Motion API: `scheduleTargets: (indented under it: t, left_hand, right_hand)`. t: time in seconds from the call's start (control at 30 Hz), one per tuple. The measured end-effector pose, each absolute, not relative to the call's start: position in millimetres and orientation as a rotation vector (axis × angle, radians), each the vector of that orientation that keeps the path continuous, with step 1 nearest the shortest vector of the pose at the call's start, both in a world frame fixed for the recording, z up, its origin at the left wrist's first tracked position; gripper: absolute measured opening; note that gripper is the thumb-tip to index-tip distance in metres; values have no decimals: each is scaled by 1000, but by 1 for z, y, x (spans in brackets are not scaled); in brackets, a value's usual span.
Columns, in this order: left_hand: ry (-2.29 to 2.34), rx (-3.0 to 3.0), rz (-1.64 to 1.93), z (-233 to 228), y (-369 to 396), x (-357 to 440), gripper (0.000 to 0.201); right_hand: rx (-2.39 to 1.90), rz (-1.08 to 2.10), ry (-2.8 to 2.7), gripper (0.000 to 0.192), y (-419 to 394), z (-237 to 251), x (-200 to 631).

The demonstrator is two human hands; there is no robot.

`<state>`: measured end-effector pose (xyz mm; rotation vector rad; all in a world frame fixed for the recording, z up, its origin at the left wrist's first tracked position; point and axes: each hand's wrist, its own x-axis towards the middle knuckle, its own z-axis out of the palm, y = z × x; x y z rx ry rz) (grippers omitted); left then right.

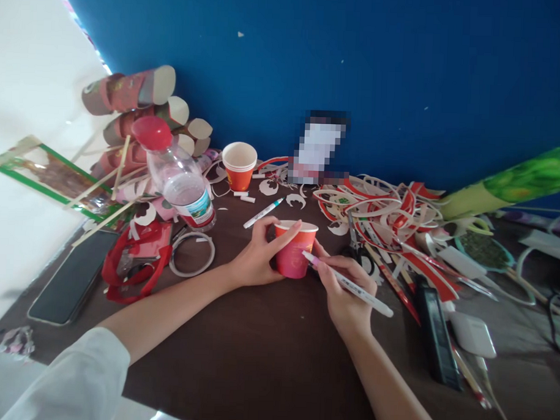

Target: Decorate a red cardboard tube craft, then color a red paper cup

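My left hand (pixel 260 252) is wrapped round the left side of a paper cup (pixel 293 259), thumb near the rim. The cup is orange above and pink lower down, and it is held nearly upright over the dark table. A white paint marker (pixel 362 292) is gripped in my right hand (pixel 348 292), its pink tip end at the cup's front. Whether the tip touches the cup I cannot tell for sure. Behind the cup lies a second marker (pixel 263 213) with a teal tip. Farther back stands a stack of orange paper cups (pixel 239 166).
A bottle (pixel 189 188) with a red top, a phone (pixel 73 279), a red strap (pixel 135 272) and a tape ring (pixel 192 255) lie left. Paper strips (pixel 381 207), scissors (pixel 355 240), a black tool (pixel 436 338) and a white case (pixel 473 334) crowd the right. A blue wall (pixel 359 59) rises behind.
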<state>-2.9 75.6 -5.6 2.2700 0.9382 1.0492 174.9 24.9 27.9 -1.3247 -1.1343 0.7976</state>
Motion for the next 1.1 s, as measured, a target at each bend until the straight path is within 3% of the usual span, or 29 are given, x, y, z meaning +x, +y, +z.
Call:
scheduleTargets:
  t: [0.57, 1.1]
  left_hand:
    - [820, 2094, 1056, -4, 83, 0, 99]
    - [806, 2141, 1072, -7, 82, -2, 94]
  right_hand:
    - [-1143, 1011, -850, 20, 35, 18, 187]
    - [-1167, 961, -990, 11, 28, 6, 190]
